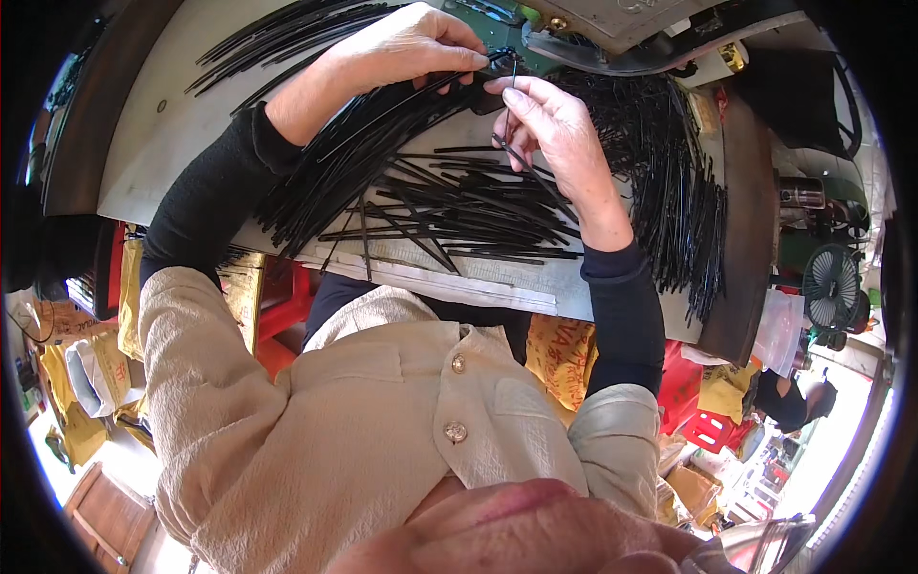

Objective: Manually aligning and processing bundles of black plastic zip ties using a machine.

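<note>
Above the desk (pixel 143 163), we see our right fingers (pixel 522 103) gripping a black strip (pixel 505 145), its long axis slanting toward us and rightward; our left fingers (pixel 473 60), up-left and farther from it, pinch a dark piece (pixel 499 57).

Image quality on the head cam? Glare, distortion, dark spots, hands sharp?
Head view: fisheye bends the table's edges, corners fall to black; bright area at lower right is washed out; the black strips blend together where piled densely; left hand and right hand look fairly sharp, fine detail between fingertips too small to tell.
</note>
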Demonstrator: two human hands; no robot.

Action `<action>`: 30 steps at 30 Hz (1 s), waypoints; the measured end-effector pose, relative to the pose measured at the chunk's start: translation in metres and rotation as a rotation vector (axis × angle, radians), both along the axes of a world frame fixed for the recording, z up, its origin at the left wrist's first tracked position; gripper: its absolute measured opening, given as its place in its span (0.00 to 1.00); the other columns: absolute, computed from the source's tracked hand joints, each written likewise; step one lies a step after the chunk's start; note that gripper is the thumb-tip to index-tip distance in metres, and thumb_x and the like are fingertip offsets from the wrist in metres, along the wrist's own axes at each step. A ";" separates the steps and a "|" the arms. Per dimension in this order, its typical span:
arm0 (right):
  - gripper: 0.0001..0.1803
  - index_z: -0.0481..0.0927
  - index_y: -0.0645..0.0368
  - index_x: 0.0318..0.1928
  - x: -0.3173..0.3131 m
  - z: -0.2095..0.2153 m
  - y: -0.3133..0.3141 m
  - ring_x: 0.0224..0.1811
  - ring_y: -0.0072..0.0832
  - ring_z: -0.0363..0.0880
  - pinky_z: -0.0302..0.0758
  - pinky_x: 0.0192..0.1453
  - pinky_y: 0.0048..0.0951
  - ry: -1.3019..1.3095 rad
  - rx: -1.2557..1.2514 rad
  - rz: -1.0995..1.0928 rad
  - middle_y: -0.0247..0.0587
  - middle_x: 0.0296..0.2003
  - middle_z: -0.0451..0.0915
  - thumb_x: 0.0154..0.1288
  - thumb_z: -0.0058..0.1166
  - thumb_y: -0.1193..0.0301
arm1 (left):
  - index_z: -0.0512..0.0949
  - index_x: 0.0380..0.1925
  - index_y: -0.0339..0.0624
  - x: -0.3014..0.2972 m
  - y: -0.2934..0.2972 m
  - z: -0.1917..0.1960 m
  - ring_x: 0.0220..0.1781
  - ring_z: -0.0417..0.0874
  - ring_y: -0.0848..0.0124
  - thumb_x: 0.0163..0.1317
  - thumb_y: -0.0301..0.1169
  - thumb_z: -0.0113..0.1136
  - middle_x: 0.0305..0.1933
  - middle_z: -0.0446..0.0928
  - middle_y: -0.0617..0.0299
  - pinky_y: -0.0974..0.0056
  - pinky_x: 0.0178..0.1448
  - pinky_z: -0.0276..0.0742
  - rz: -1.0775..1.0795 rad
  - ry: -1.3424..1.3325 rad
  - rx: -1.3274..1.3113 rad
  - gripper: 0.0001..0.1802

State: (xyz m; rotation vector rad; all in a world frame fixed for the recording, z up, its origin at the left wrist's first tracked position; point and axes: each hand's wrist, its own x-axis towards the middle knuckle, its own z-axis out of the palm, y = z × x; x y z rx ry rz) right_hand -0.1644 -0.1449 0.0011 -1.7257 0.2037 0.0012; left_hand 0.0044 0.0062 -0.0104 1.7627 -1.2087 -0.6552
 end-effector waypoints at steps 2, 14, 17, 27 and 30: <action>0.16 0.74 0.67 0.49 0.000 -0.001 -0.001 0.16 0.16 0.73 0.64 0.18 0.14 -0.011 0.019 -0.007 0.37 0.24 0.77 0.71 0.43 0.66 | 0.79 0.46 0.36 -0.002 -0.001 0.001 0.25 0.77 0.80 0.63 0.42 0.57 0.28 0.80 0.63 0.76 0.25 0.69 0.008 0.001 -0.017 0.20; 0.16 0.75 0.66 0.49 0.001 -0.001 -0.001 0.16 0.17 0.73 0.64 0.18 0.15 -0.061 0.049 -0.050 0.37 0.24 0.77 0.71 0.44 0.66 | 0.79 0.46 0.36 -0.003 -0.004 -0.002 0.26 0.79 0.79 0.64 0.41 0.56 0.32 0.81 0.62 0.76 0.26 0.71 0.023 -0.017 -0.043 0.19; 0.16 0.75 0.66 0.49 0.001 -0.002 -0.002 0.16 0.17 0.73 0.64 0.18 0.15 -0.063 0.038 -0.044 0.37 0.24 0.77 0.71 0.44 0.66 | 0.79 0.46 0.36 -0.003 -0.004 -0.002 0.25 0.79 0.79 0.64 0.40 0.56 0.31 0.81 0.62 0.77 0.25 0.71 0.016 -0.001 -0.039 0.19; 0.16 0.75 0.66 0.48 0.000 -0.004 -0.003 0.15 0.16 0.72 0.64 0.18 0.14 -0.080 0.065 -0.059 0.37 0.24 0.77 0.71 0.44 0.67 | 0.79 0.46 0.37 -0.003 -0.003 -0.003 0.25 0.78 0.80 0.65 0.41 0.55 0.30 0.81 0.63 0.77 0.25 0.71 0.021 -0.030 -0.030 0.19; 0.16 0.75 0.67 0.48 0.001 -0.005 0.000 0.15 0.16 0.72 0.63 0.17 0.14 -0.067 0.104 -0.053 0.38 0.23 0.77 0.71 0.44 0.67 | 0.79 0.46 0.37 -0.003 -0.003 -0.003 0.25 0.78 0.80 0.65 0.42 0.55 0.30 0.81 0.63 0.77 0.25 0.71 0.012 -0.032 -0.039 0.20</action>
